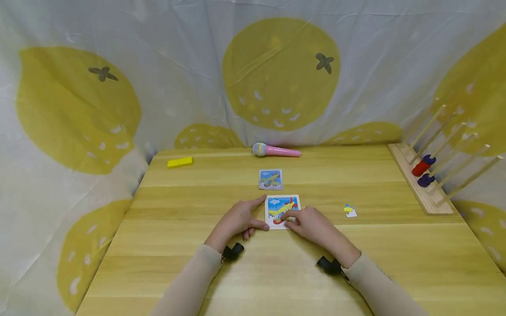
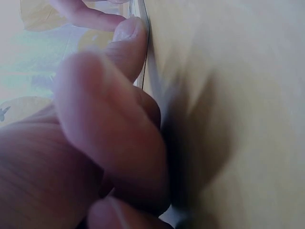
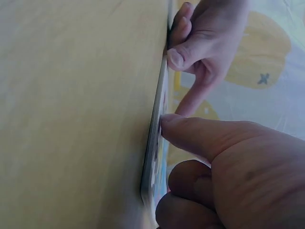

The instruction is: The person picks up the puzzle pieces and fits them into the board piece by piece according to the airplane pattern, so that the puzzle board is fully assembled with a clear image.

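A jigsaw puzzle board (image 1: 282,197) with a pale frame lies on the table, showing a yellow plane against blue sky. My left hand (image 1: 241,217) holds the frame's left side, index finger at the far corner and thumb at the near one. My right hand (image 1: 312,224) is bent over the lower part of the picture, where thumb and index finger pinch a puzzle piece (image 1: 279,221) low against the board, mostly hidden by the fingers. In the right wrist view, the right thumb (image 3: 183,126) reaches the board's surface. Loose puzzle pieces (image 1: 350,211) lie to the right.
A matching picture card (image 1: 270,179) lies just beyond the board. Farther back are a pink toy microphone (image 1: 278,151) and a yellow block (image 1: 180,163). A wooden peg rack (image 1: 419,188) with red and purple rings stands at the right edge, before the lemon-print curtain (image 1: 189,79).
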Demonstrator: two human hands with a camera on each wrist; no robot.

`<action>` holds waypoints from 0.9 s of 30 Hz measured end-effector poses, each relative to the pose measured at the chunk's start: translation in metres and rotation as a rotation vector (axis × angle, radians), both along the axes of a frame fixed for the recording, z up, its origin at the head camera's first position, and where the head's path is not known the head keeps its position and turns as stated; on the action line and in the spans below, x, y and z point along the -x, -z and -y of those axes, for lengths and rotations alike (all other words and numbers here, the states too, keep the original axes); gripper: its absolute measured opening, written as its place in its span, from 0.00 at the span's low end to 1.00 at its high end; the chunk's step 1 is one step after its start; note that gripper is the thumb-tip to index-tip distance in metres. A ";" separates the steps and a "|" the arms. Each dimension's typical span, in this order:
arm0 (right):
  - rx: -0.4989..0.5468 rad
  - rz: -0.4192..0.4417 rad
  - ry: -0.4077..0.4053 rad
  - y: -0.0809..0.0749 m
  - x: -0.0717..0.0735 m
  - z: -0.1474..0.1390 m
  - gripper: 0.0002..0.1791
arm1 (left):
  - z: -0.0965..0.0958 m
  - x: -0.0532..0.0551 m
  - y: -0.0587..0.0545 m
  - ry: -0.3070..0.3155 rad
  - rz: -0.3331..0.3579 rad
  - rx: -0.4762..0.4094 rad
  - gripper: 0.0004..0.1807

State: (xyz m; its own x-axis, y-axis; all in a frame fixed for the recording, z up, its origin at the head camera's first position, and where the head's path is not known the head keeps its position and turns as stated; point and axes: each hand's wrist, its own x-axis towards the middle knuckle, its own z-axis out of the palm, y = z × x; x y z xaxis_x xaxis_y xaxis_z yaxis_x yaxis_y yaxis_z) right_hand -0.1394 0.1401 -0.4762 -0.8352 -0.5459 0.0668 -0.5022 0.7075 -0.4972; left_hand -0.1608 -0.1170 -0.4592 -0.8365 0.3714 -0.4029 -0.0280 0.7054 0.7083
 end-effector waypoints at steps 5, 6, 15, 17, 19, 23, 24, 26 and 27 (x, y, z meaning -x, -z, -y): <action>0.074 0.093 0.029 0.001 -0.001 -0.003 0.08 | 0.000 -0.004 0.004 -0.010 -0.013 -0.005 0.56; 0.095 0.118 0.043 0.001 0.000 -0.005 0.08 | 0.000 -0.005 0.005 -0.012 -0.010 -0.005 0.56; 0.299 0.267 0.239 -0.013 0.017 -0.062 0.16 | 0.000 0.001 0.003 -0.028 0.032 -0.002 0.57; 0.335 0.283 0.280 -0.014 0.019 -0.081 0.19 | 0.000 0.004 0.003 -0.029 0.034 -0.009 0.57; 0.371 0.318 0.321 -0.014 0.019 -0.101 0.22 | 0.001 0.006 0.003 -0.024 0.048 -0.023 0.57; 0.410 0.374 0.376 -0.013 0.017 -0.139 0.28 | 0.001 0.009 0.003 -0.023 0.069 -0.040 0.57; 0.411 0.383 0.382 -0.013 0.017 -0.147 0.28 | 0.001 0.009 0.003 -0.024 0.073 -0.045 0.57; 0.399 0.398 0.382 -0.012 0.017 -0.160 0.29 | 0.002 0.011 0.003 -0.027 0.077 -0.049 0.57; 0.391 0.410 0.380 -0.011 0.017 -0.166 0.30 | 0.002 0.011 0.003 -0.030 0.081 -0.053 0.57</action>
